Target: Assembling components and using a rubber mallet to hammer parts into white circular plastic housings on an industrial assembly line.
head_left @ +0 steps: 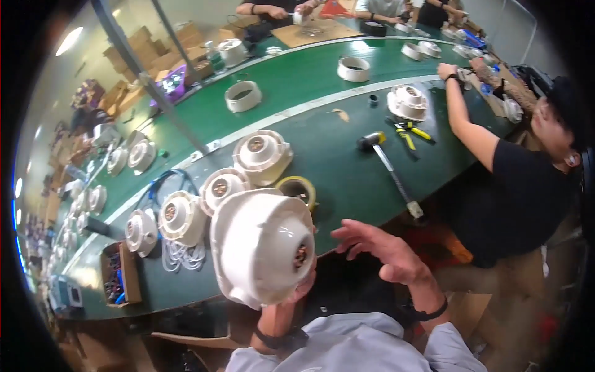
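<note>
My left hand [302, 287] is closed on a large white plastic housing [257, 245], held up over the table's front edge. This housing is round and stepped, with copper-coloured parts in its central opening. It hides most of my left fingers. My right hand [389, 253] hovers to its right, fingers apart and holding nothing. Just behind the held housing lies a roll of yellow tape [297, 186], partly covered by it. Several similar white housings [263, 154] stand in a row to the left, beside a blue cable [166, 181] and a bundle of white cord [183, 253].
A hammer [389, 167] and yellow-handled pliers [409, 133] lie on the green table [338, 146]. Another housing [407, 102] stands behind them. White rings [242, 97] rest on the green conveyor belt [291, 80]. A small-parts box [121, 273] sits at left. A co-worker [514, 180] works close on my right.
</note>
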The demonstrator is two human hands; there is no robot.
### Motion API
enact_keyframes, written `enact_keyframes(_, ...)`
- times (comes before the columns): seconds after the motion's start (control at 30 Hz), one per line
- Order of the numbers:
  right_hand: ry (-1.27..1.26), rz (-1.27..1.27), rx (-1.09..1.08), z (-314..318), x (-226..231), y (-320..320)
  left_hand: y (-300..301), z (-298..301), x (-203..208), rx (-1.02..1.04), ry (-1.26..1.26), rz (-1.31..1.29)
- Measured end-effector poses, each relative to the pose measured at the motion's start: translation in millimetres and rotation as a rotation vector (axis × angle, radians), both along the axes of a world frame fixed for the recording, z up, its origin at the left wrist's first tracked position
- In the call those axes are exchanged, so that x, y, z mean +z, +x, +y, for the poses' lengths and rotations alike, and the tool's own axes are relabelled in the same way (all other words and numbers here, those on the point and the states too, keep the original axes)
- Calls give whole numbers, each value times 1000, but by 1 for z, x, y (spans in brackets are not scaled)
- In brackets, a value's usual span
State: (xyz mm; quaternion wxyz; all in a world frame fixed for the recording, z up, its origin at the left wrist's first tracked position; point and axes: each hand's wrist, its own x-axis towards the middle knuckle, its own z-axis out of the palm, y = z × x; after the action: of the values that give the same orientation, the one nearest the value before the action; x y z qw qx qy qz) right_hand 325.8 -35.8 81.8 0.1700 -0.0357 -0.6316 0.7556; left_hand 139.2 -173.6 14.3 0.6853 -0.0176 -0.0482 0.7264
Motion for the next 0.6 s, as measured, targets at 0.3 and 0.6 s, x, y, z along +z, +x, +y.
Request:
enact_keyframes(0.3, -32, -27, -167, 10, -24, 16, -11, -2, 4, -48, 367, -191)
enact_keyframes(0.6, 663, -365, -1042, 70, -49, 48, -45, 2, 42, 680, -800, 1053)
